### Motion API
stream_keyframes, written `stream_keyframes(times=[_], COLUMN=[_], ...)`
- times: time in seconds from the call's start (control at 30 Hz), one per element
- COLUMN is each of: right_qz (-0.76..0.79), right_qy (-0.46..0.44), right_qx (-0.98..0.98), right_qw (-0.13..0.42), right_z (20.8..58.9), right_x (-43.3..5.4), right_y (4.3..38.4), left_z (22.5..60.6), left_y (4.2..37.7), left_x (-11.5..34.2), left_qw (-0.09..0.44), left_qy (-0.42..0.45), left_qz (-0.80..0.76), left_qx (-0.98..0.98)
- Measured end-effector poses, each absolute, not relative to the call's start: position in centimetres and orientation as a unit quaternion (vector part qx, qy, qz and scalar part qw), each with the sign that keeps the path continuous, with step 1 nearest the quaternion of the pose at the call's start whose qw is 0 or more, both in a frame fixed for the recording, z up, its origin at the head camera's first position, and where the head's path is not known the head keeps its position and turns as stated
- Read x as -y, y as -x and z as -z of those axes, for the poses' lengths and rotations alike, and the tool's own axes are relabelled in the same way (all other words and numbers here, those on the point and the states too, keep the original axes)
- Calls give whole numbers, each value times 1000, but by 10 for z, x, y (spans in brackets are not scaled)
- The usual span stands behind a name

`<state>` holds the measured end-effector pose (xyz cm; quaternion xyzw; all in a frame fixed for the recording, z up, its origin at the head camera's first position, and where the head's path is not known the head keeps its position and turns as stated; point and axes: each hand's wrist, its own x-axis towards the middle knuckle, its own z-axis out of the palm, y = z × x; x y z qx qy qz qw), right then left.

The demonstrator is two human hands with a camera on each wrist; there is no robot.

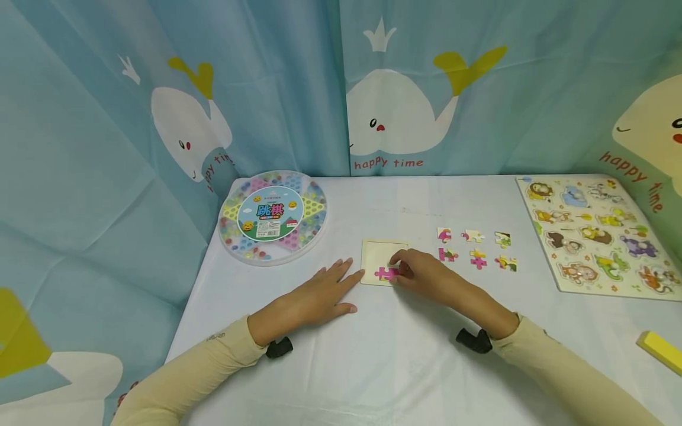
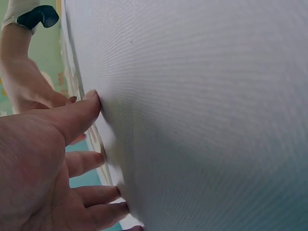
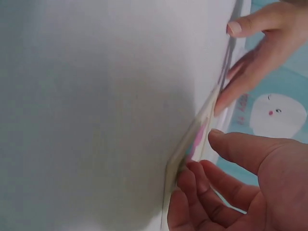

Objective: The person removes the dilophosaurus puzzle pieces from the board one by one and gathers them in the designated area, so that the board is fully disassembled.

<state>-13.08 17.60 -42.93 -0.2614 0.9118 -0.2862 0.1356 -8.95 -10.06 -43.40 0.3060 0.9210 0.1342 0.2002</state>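
Note:
A small square puzzle tray point(image 1: 373, 251) lies on the table with pink jigsaw pieces point(image 1: 381, 274) at its lower edge. My right hand point(image 1: 426, 275) bends over the tray's right side, its curled fingers and thumb about a pink piece point(image 3: 198, 139) at the lower right. The fingertips partly hide that piece. My left hand point(image 1: 327, 293) lies flat and spread on the tablecloth, one fingertip touching the tray's left edge. In the left wrist view, the left thumb point(image 2: 79, 113) and fingers look extended and hold nothing.
Several loose jigsaw pieces point(image 1: 478, 259) lie in two rows right of the tray. A round Chinese checkers box point(image 1: 314, 236) stands back left. An animal peg board point(image 1: 572, 281) lies at the right, with a yellow block point(image 1: 660, 350) nearer. Whale-print curtains point(image 1: 298, 89) hang behind the table.

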Motion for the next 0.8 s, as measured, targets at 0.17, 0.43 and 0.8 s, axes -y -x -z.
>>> stream_keyframes(times=[0.17,0.43,0.8], right_qz=[270,268,271], right_qy=[253,248,247], right_qx=[-920,-923,-922], right_qw=[131,124,127], right_z=[435,434,433], right_x=[-171,-168,-169], right_y=[128,126,126], left_z=[434,435,434], left_y=[89,89,90], left_x=[100,101,100], left_qw=[201,197,198], left_qy=[-307,-307,-307], left_qz=[-137,-137,-139], left_qx=[-920,-921,-921])
